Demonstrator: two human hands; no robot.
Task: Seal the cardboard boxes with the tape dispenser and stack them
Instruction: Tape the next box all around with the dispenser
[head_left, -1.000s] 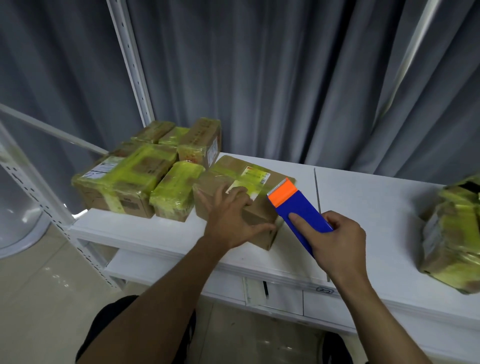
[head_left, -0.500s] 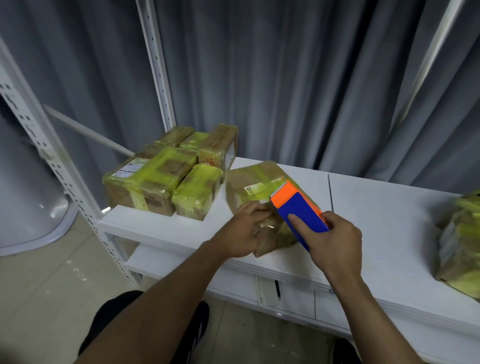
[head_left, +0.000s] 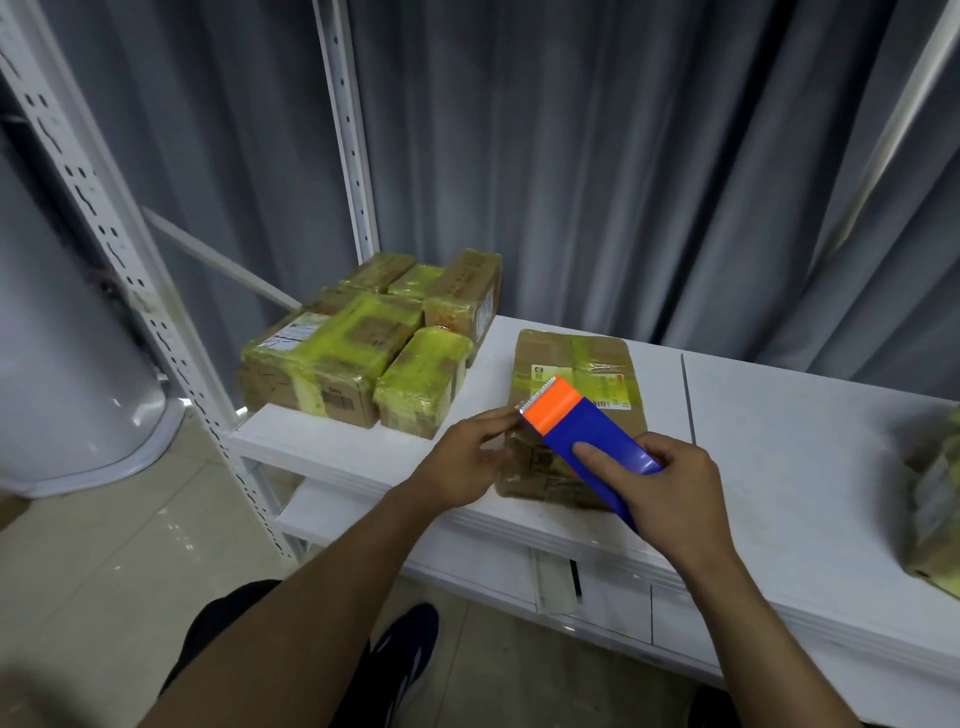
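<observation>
A brown cardboard box (head_left: 571, 358) with yellow-green tape strips and labels lies flat on the white table (head_left: 779, 441), its long side pointing away from me. My right hand (head_left: 670, 488) grips the blue tape dispenser (head_left: 597, 436), with the index finger laid along its top. The dispenser's orange toothed end (head_left: 553, 404) hovers over the box's near left part. My left hand (head_left: 467, 457) pinches the box's left edge, fingertips right at the toothed blade. Whether tape is between those fingers cannot be seen.
Several taped boxes (head_left: 363, 353) sit packed together at the table's left end beside a white perforated rack post (head_left: 130, 260). Another taped parcel (head_left: 935, 499) lies at the right edge. Grey curtains hang behind. A seam (head_left: 688, 395) divides the tabletop.
The box was turned by my left hand and now lies flat with its long side pointing away. My left hand slid to its left edge, and the dispenser tip came down over the box.
</observation>
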